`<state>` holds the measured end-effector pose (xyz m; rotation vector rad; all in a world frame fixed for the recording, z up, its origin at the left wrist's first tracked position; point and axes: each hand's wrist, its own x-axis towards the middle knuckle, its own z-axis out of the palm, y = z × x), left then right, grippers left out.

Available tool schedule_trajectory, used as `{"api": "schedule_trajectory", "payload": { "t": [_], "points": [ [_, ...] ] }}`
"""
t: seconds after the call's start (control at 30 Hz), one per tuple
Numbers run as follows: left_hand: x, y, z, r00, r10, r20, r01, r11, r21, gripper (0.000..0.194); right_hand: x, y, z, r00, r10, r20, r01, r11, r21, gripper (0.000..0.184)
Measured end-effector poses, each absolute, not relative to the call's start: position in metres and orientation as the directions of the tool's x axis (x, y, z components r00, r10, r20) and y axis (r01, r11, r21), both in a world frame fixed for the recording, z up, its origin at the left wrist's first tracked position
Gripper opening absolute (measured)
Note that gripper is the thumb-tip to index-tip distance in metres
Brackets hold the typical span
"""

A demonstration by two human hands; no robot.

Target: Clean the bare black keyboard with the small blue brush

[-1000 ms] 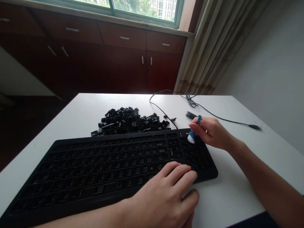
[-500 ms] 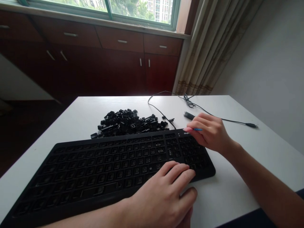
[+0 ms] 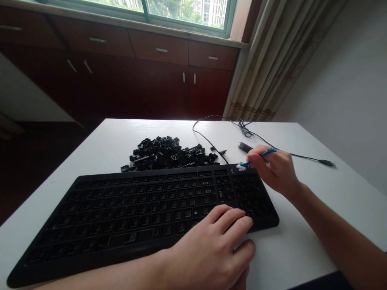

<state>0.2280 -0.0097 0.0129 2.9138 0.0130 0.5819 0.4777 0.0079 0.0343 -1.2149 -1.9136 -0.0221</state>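
Note:
A black keyboard [image 3: 169, 201] with its keycaps removed lies slanted on the white table. My left hand [image 3: 220, 241] grips its front edge near the right end, the fingers bent over the top and the thumb low at the edge, partly hidden. My right hand [image 3: 276, 169] is closed on a blue toothbrush [image 3: 268, 152]. The brush's white bristles are at the keyboard's top right edge, by the printed logo. Behind the keyboard sits a heap of loose black keycaps [image 3: 163, 155].
A black strip-like object [image 3: 245, 147] lies just behind my right hand. The keyboard's cable [image 3: 208, 139] loops back to a tied bundle [image 3: 244, 128] and ends in a plug [image 3: 327, 162] on the right. Wooden cabinets [image 3: 136, 88] stand beyond the table [image 3: 314, 201].
My right hand has turned, so the toothbrush's bristles and handle now show. The whole view has shifted slightly; my left hand keeps its place on the keyboard.

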Motion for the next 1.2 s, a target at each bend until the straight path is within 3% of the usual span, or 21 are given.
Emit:
{"api": "schedule_trajectory", "payload": {
  "t": [0.07, 0.13, 0.2, 0.3, 0.37, 0.43, 0.57, 0.77, 0.97, 1.2],
  "points": [
    [0.228, -0.01, 0.013, 0.923, 0.045, 0.381, -0.022, -0.985, 0.171, 0.02, 0.476, 0.006, 0.031, -0.095, 0.846, 0.525, 0.635, 0.458, -0.623, 0.02],
    [0.228, -0.01, 0.013, 0.924, 0.041, 0.379, -0.029, -0.984, 0.177, 0.021, 0.475, 0.006, 0.027, -0.114, 0.913, 0.392, 0.558, 0.385, -0.735, 0.026],
    [0.227, -0.01, 0.012, 0.925, 0.04, 0.379, -0.031, -0.983, 0.18, 0.021, 0.474, 0.006, 0.026, -0.181, 0.902, 0.392, 0.619, 0.414, -0.667, 0.023],
    [0.227, -0.011, 0.012, 0.921, 0.039, 0.387, -0.032, -0.984, 0.177, 0.021, 0.473, 0.006, 0.029, -0.264, 0.773, 0.577, 0.792, 0.515, -0.328, 0.01],
    [0.228, -0.011, 0.011, 0.919, 0.044, 0.391, -0.028, -0.984, 0.176, 0.02, 0.474, 0.005, 0.032, -0.25, 0.692, 0.678, 0.837, 0.507, -0.209, 0.006],
    [0.228, -0.011, 0.012, 0.919, 0.044, 0.392, -0.027, -0.984, 0.174, 0.02, 0.474, 0.004, 0.034, -0.156, 0.706, 0.691, 0.832, 0.471, -0.293, 0.008],
    [0.228, -0.01, 0.012, 0.92, 0.041, 0.391, -0.026, -0.986, 0.166, 0.02, 0.472, 0.003, 0.029, 0.045, 0.859, 0.51, 0.712, 0.33, -0.62, 0.022],
    [0.227, -0.009, 0.012, 0.917, 0.04, 0.396, -0.03, -0.985, 0.169, 0.021, 0.468, 0.003, 0.024, 0.091, 0.942, 0.324, 0.599, 0.208, -0.773, 0.038],
    [0.229, -0.01, 0.009, 0.912, 0.056, 0.406, -0.017, -0.985, 0.173, 0.02, 0.466, 0.007, 0.024, 0.124, 0.973, 0.194, 0.617, 0.077, -0.783, 0.045],
    [0.227, -0.008, 0.009, 0.913, 0.024, 0.408, -0.052, -0.984, 0.173, 0.027, 0.463, 0.005, 0.027, 0.053, 0.968, 0.245, 0.725, 0.131, -0.676, 0.041]
  ]
}}
